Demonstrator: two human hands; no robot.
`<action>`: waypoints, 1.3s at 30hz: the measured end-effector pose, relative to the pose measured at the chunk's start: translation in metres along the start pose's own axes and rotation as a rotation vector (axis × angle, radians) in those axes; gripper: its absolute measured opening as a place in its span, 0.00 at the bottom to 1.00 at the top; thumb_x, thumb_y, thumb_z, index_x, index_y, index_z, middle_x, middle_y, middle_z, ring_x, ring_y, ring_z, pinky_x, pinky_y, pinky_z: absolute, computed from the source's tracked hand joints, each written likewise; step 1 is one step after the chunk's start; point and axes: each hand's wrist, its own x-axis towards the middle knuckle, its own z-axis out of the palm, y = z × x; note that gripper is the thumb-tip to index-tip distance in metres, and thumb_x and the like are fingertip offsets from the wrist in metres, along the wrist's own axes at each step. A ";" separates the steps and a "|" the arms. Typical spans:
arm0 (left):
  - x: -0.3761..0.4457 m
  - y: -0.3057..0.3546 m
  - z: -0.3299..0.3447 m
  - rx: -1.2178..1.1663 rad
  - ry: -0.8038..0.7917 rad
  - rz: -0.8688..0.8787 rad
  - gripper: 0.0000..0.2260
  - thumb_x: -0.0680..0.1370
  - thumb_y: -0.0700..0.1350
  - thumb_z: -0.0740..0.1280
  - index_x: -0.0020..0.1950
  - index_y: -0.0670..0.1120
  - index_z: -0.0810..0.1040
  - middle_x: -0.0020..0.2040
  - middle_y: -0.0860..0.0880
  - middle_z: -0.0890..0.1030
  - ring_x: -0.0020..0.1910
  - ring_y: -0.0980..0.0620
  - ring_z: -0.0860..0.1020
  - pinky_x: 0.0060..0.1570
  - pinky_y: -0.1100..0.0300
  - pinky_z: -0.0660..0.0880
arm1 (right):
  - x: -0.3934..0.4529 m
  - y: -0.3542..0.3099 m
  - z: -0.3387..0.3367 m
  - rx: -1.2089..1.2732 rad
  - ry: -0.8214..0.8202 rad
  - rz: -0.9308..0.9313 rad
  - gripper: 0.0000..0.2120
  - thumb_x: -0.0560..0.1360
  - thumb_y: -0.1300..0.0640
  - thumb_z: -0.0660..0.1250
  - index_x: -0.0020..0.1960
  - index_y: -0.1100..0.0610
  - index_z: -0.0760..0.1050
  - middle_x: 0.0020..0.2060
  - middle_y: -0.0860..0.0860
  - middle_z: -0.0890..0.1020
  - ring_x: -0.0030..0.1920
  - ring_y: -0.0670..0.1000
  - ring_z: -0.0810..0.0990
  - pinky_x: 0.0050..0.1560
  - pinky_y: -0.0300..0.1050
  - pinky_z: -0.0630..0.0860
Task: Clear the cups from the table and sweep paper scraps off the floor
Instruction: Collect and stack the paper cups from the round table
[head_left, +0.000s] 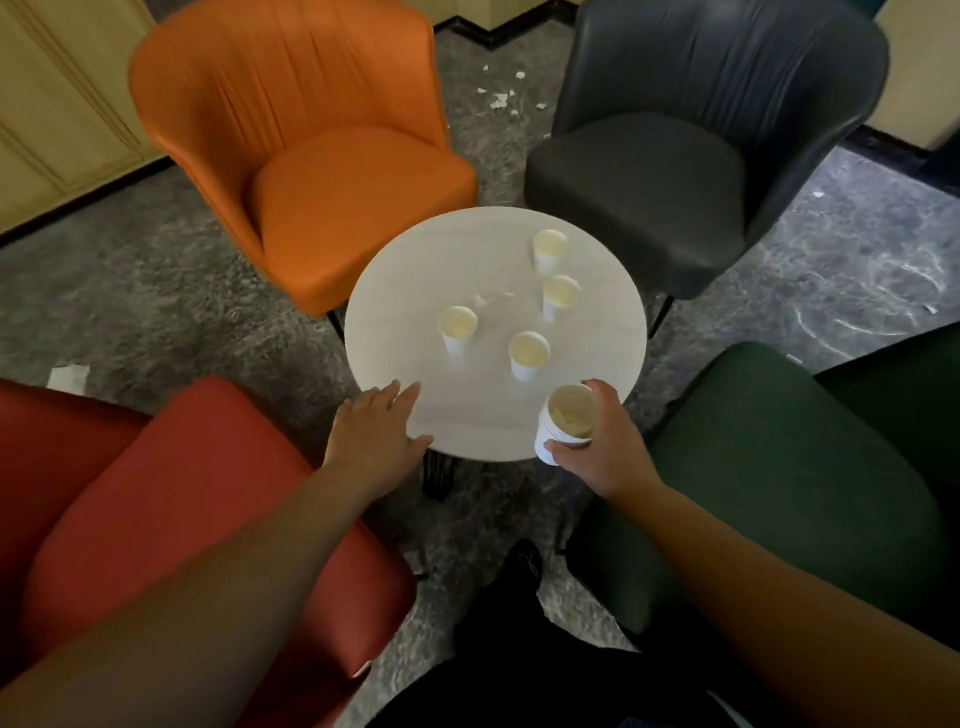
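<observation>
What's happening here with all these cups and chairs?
A person is clearing a round white table ringed by four chairs. The right hand grips one paper cup at the table's near edge, while the left hand rests open on the rim. Four cups are not yet collected, and paper scraps lie on the floor.

held cup (565, 423): lower wall hidden by the right hand (602, 447); we can't read the pale contents, possibly paper
table (493, 332): base mostly hidden under its top
crumpled item (491, 301): too blurred to identify
red chair (171, 499): cut off at left edge
green chair (810, 478): cut off at right edge
</observation>
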 end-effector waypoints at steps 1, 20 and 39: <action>0.011 0.001 -0.004 0.004 0.001 0.010 0.34 0.79 0.63 0.58 0.80 0.52 0.50 0.80 0.47 0.55 0.77 0.44 0.57 0.73 0.43 0.58 | 0.010 0.002 -0.002 -0.009 0.003 0.003 0.36 0.64 0.52 0.78 0.66 0.52 0.64 0.58 0.46 0.72 0.58 0.49 0.73 0.56 0.45 0.72; 0.225 0.024 0.042 -0.171 -0.067 0.058 0.44 0.73 0.57 0.73 0.80 0.57 0.49 0.80 0.48 0.43 0.78 0.40 0.49 0.71 0.42 0.61 | 0.133 0.080 0.010 0.003 0.155 0.203 0.39 0.63 0.49 0.79 0.67 0.47 0.62 0.58 0.41 0.71 0.56 0.44 0.72 0.49 0.34 0.68; 0.219 0.091 0.031 -0.472 0.176 0.366 0.35 0.68 0.60 0.73 0.72 0.50 0.69 0.59 0.47 0.72 0.56 0.48 0.73 0.46 0.57 0.74 | 0.159 0.100 0.029 0.048 0.180 0.328 0.43 0.63 0.52 0.80 0.71 0.48 0.60 0.63 0.48 0.71 0.61 0.48 0.72 0.55 0.39 0.69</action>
